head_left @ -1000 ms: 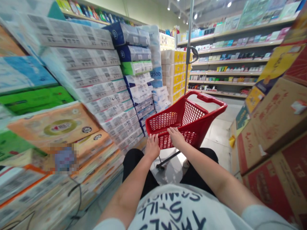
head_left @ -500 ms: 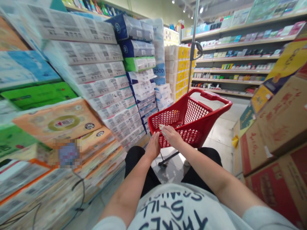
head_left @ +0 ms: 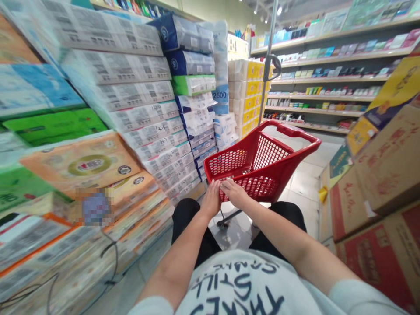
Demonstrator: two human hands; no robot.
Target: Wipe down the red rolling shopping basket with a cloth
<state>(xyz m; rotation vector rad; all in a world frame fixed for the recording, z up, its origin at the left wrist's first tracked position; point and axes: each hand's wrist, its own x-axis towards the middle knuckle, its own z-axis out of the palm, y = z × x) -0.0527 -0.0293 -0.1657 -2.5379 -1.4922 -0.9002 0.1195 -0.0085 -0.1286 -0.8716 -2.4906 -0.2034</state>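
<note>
A red plastic shopping basket [head_left: 297,155] on wheels stands in the aisle right in front of me, and nothing shows inside it. Both hands meet at its near rim. My left hand [head_left: 211,199] lies with its fingers stretched out and together, the tips touching the rim. My right hand [head_left: 233,192] is beside it, fingers curled at the rim around a small pale thing that I cannot make out. The two hands touch each other.
Tall stacks of wrapped tissue packs [head_left: 144,118] line the left side. Brown cardboard boxes [head_left: 380,175] are piled on the right. A metal pole [head_left: 268,65] rises behind the basket. Stocked shelves [head_left: 328,74] run across the back, with pale tiled floor [head_left: 305,183] between.
My hands, apart on the rim a second ago, have come together. A small pale thing showed in my right fingers half a second ago. The view has shifted slightly closer to the basket.
</note>
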